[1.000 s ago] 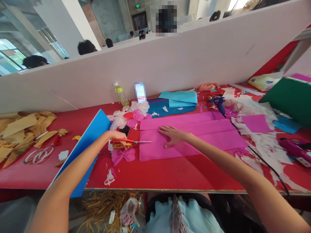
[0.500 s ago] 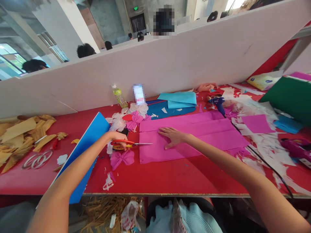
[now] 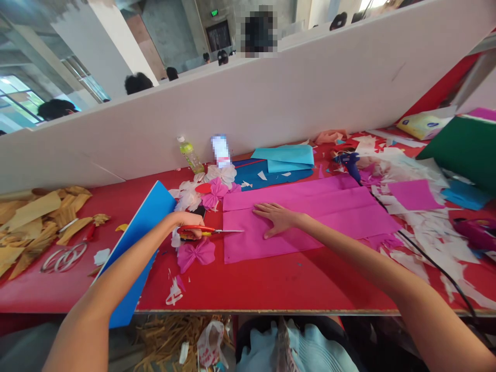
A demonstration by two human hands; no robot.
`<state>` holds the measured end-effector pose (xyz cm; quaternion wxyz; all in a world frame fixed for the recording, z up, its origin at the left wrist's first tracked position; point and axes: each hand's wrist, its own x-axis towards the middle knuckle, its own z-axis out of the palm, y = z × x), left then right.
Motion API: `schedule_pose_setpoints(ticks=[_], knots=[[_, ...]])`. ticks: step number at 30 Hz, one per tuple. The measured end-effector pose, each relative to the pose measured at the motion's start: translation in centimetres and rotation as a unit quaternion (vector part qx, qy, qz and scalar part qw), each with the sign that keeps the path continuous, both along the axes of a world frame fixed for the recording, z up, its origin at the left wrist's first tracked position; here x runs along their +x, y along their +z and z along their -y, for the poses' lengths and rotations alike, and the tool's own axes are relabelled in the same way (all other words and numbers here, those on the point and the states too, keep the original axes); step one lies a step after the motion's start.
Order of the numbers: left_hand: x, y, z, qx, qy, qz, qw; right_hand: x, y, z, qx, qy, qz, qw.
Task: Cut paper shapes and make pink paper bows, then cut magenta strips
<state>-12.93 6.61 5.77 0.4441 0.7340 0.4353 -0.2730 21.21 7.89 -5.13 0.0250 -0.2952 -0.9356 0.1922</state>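
Note:
A long folded sheet of magenta paper lies across the middle of the red table. My right hand rests flat on it with the fingers spread. At the sheet's left end, my left hand is wrapped round the handles of red and yellow scissors. Their blades point right, over the left edge of the magenta paper. A magenta paper bow lies just below the scissors. Behind my left hand are white paper flowers and a pink paper flower.
A blue board slants under my left forearm. Behind stand a bottle and a phone, near folded turquoise paper. White scraps, a blue glue gun and a black cable lie right.
The whole view has shifted slightly. My hands, the scissors and the magenta paper keep the same places relative to each other.

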Motion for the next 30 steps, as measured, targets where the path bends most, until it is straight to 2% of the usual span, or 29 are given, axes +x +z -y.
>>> schedule_pose_setpoints(ticks=[9,15,22,30], knots=[[0.2,-0.1,-0.1,-0.102,0.033,-0.005,0.994,0.1,-0.4,-0.1,-0.003,0.001,-0.012,1.000],[-0.6,-0.7,-0.5,-0.104,0.056,-0.006,0.993,0.1,-0.4,-0.1,-0.002,0.000,-0.013,1.000],[-0.1,-0.9,-0.5,-0.084,-0.015,0.026,0.996,0.0,-0.7,-0.2,-0.004,-0.007,-0.024,1.000],[0.4,-0.6,0.0,-0.071,0.003,0.009,0.997,0.0,-0.8,-0.1,-0.001,-0.012,-0.027,1.000]])
